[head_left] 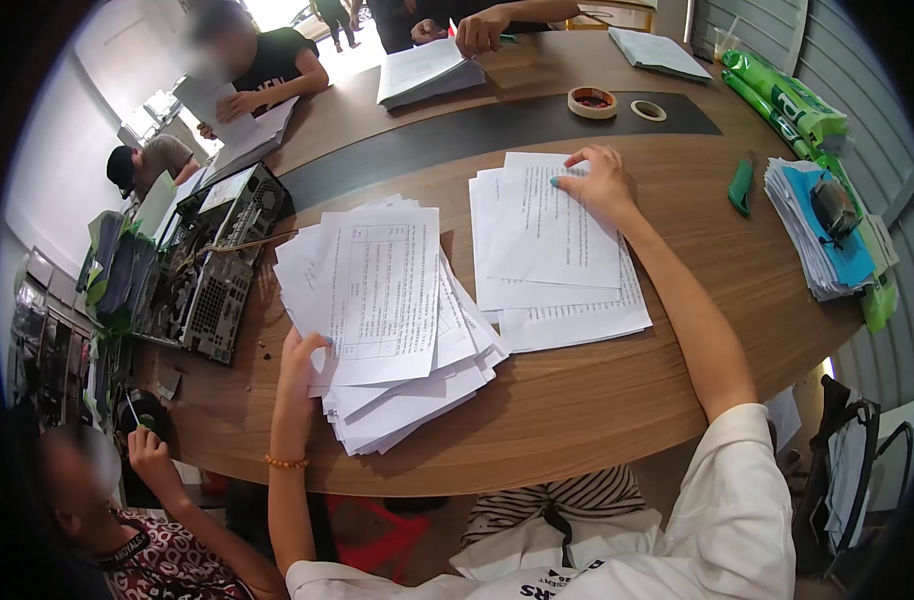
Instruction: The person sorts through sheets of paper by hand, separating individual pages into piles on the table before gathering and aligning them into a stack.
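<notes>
My left hand (299, 372) holds the lower left edge of a printed sheet (387, 290), thumb on top and fingers partly hidden under it. That sheet lies on a loose, fanned stack of papers (397, 415). My right hand (599, 185) is closed at the upper right corner of another printed sheet (562, 235), thumb and fingers bent over its top edge. Beneath it lies a smaller, uneven pile of printed papers (577, 328). Both piles rest side by side on the wooden table (577, 410).
An opened computer case (212, 265) stands at left. Two tape rolls (591, 103) (649, 110), a green box cutter (741, 186), and a paper stack with blue sheet (812, 225) lie at right. Across the table, people handle papers (427, 72). Another person's hand (155, 460) is at lower left.
</notes>
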### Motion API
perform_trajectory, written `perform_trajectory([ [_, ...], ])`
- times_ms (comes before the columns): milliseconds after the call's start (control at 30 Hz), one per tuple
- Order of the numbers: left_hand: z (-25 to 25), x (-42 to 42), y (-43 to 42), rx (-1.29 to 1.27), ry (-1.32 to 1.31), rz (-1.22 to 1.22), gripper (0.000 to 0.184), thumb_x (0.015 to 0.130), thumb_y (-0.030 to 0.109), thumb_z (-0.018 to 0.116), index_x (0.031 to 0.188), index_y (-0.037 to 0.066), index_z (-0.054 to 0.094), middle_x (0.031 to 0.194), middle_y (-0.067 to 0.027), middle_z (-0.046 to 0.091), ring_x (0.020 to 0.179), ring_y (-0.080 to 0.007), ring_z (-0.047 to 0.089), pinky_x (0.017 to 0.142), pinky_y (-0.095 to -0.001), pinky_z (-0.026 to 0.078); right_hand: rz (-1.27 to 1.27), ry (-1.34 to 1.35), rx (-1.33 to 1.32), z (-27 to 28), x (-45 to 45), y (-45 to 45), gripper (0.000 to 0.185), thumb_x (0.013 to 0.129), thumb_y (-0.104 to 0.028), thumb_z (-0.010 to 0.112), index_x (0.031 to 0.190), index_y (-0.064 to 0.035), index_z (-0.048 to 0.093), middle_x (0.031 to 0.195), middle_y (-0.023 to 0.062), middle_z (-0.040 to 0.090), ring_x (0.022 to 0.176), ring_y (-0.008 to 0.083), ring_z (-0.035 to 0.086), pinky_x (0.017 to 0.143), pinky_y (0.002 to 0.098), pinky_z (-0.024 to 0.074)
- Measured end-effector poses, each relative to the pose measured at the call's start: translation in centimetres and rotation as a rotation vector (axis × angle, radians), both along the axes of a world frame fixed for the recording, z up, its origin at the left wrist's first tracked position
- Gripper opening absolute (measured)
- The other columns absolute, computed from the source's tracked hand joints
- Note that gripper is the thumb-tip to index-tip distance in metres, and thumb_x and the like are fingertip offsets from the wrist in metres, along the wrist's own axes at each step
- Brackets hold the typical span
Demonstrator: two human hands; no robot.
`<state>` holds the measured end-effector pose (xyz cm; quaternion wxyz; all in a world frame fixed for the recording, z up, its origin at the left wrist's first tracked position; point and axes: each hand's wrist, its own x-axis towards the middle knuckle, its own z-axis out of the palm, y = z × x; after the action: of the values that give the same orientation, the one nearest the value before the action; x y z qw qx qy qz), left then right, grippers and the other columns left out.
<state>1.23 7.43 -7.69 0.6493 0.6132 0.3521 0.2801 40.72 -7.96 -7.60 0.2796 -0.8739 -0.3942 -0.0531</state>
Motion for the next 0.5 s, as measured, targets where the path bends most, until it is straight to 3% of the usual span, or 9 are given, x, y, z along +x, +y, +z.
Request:
perform_trajectory([
  [100, 0.4, 0.3, -0.5, -0.032, -0.045, 0.011, 0.039, 0.071, 0.005, 0.046, 0.109, -0.004, 0.040, 0.103, -0.0099, 0.050, 0.093, -0.0148, 0.047, 0.081, -0.0243, 0.036, 0.044, 0.170, 0.031, 0.0, 0.1, 0.3, 0.054, 0.061, -0.037, 0.067, 0.104, -0.0083, 0.050, 0.112, 0.0149, 0.045, 0.109, 0.0273, 0.037, 0.090, 0.0363, 0.0297],
  [167, 0.8, 0.6, -1.1, -0.065, -0.085, 0.027, 0.039, 0.072, 0.005, 0.047, 0.109, -0.004, 0.040, 0.103, -0.0101, 0.050, 0.093, -0.0152, 0.048, 0.081, -0.0245, 0.036, 0.039, -0.069, 0.145, -0.9, 0.0, 0.5, 0.048, 0.059, -0.030, 0.069, 0.100, -0.0085, 0.053, 0.103, 0.0140, 0.052, 0.100, 0.0259, 0.044, 0.086, 0.0333, 0.0342],
  [233, 0.9, 0.7, -1.5, 0.090, 0.072, 0.006, 0.039, 0.074, 0.006, 0.049, 0.110, -0.004, 0.039, 0.104, -0.0108, 0.050, 0.093, -0.0158, 0.048, 0.081, -0.0250, 0.036, 0.081, -0.002, 0.144, 0.0, 0.0, 0.0, 0.047, 0.060, -0.026, 0.069, 0.099, -0.0082, 0.054, 0.102, 0.0135, 0.053, 0.099, 0.0250, 0.045, 0.085, 0.0325, 0.0355],
  [300, 0.8, 0.7, -1.3, 0.066, 0.031, -0.005, 0.039, 0.074, 0.007, 0.050, 0.110, -0.004, 0.039, 0.104, -0.0110, 0.050, 0.092, -0.0156, 0.048, 0.080, -0.0252, 0.037, 0.123, 0.065, 0.143, 0.4, 0.0, -0.1, 0.045, 0.060, -0.023, 0.069, 0.099, -0.0079, 0.054, 0.101, 0.0131, 0.054, 0.097, 0.0240, 0.045, 0.083, 0.0317, 0.0367],
  [500, 0.2, 0.4, -0.5, -0.017, -0.030, 0.013, 0.037, 0.076, 0.006, 0.048, 0.111, -0.003, 0.039, 0.105, -0.0109, 0.050, 0.093, -0.0153, 0.048, 0.080, -0.0254, 0.037, -0.049, -0.200, 0.233, 0.1, 1.1, 0.3, 0.034, 0.063, -0.017, 0.065, 0.096, -0.0126, 0.057, 0.085, 0.0088, 0.058, 0.087, 0.0229, 0.051, 0.077, 0.0351, 0.0395],
])
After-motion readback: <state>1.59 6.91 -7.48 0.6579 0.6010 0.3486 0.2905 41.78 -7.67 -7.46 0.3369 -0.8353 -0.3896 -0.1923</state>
